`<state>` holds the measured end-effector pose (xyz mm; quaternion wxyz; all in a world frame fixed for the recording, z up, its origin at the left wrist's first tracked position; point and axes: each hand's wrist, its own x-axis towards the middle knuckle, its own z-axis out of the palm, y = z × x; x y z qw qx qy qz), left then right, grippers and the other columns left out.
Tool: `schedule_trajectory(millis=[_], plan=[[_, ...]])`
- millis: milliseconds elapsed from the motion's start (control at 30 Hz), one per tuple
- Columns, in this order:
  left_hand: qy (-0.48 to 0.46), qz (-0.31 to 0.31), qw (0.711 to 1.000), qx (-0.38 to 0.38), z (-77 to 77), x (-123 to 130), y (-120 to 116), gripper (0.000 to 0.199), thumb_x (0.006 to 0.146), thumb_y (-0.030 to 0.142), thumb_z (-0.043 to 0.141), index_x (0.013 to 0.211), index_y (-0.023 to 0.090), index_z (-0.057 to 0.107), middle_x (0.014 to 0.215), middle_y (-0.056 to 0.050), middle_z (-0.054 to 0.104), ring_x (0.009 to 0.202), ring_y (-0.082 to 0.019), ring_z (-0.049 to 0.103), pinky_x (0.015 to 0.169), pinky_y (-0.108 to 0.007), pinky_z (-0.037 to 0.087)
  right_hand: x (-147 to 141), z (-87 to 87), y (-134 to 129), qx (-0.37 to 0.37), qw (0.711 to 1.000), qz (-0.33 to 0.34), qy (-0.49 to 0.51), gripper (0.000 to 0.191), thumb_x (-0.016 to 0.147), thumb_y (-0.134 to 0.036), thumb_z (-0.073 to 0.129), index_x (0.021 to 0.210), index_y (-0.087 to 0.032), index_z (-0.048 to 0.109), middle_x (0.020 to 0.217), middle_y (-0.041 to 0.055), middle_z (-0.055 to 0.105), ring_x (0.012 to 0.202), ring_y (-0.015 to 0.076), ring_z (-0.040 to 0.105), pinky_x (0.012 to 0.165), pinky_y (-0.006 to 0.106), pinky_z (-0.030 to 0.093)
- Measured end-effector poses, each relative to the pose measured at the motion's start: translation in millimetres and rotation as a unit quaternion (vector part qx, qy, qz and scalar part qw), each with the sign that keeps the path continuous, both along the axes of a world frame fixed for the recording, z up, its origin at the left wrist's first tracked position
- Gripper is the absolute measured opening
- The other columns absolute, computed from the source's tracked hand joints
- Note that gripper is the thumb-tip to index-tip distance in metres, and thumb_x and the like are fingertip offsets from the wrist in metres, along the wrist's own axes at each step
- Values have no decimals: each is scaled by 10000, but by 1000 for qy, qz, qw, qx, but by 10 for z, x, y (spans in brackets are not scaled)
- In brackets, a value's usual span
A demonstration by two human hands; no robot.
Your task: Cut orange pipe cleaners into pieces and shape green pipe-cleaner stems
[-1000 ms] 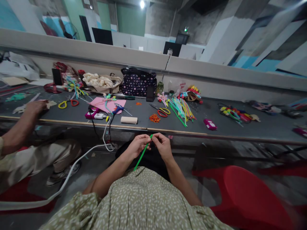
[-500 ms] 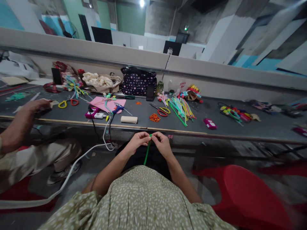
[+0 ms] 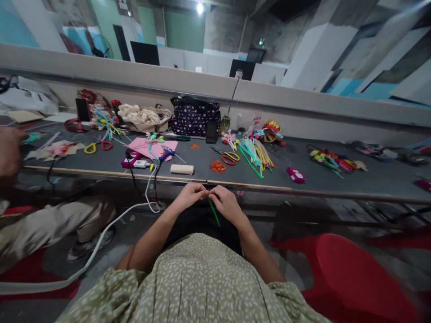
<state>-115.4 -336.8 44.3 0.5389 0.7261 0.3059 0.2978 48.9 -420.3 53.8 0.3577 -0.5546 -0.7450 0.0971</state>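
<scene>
A green pipe cleaner [image 3: 213, 212] hangs below my fingertips, over my lap in front of the table edge. Its top end is hidden between my fingers. My left hand [image 3: 191, 195] pinches it from one side, and my right hand [image 3: 225, 202] pinches it from the other, with the fingertips of both nearly touching. On the table just beyond lie a pile of orange curled pieces [image 3: 217, 166], red-and-yellow scissors [image 3: 230, 157] and a cream-coloured roll [image 3: 182, 169].
A bundle of coloured pipe cleaners [image 3: 257, 154] lies to the right, near a magenta box [image 3: 296, 175]. Left of centre are a blue glue gun [image 3: 166, 154] and pink paper [image 3: 138, 144]. A co-worker's hand [image 3: 11, 150] is at the far left. A red stool [image 3: 357, 278] stands at right.
The pipe cleaner's hanging end has swung from left to right, and its top has gone out of sight between my fingers. The co-worker's hand has moved left, uncovering pieces on the table.
</scene>
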Motion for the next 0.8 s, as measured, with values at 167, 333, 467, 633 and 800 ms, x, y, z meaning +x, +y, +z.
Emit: schedule_trajectory(millis=[167,333,467,633,800], plan=[[3,6,1000,8,-48,-9,8,228,750,323,618,625,136,655,558,-9,608,527,-105,517,545,-215,370,6,-9,5,-28,999,9,37,129,899,-231,519,835,-228,631,829,23,636,803,176,588,743,287,421],[-21,29,999,-21,-104,-4,-9,225,738,332,644,629,136,658,562,-15,618,524,-106,524,544,-212,380,75,-74,37,-56,981,-9,184,160,857,-339,576,963,-227,617,860,9,660,784,168,608,732,293,465],[-40,71,996,-29,-103,7,-41,257,738,369,659,627,139,638,567,-6,616,525,-97,519,554,-207,389,160,-206,79,-75,928,-27,364,376,827,-450,588,1118,-215,552,867,17,653,745,161,606,583,253,487],[-65,114,991,-19,-158,25,-39,261,738,378,665,628,144,628,578,-3,605,544,-105,516,565,-215,394,155,-352,78,-70,892,-51,443,560,737,-420,700,1210,-194,502,888,32,680,802,164,634,686,268,508],[-77,126,989,19,-228,53,-72,262,768,378,642,642,149,633,592,2,596,561,-107,505,562,-216,378,23,-380,44,-108,907,-6,407,322,766,-438,679,949,-174,652,887,53,698,805,180,638,763,303,507]])
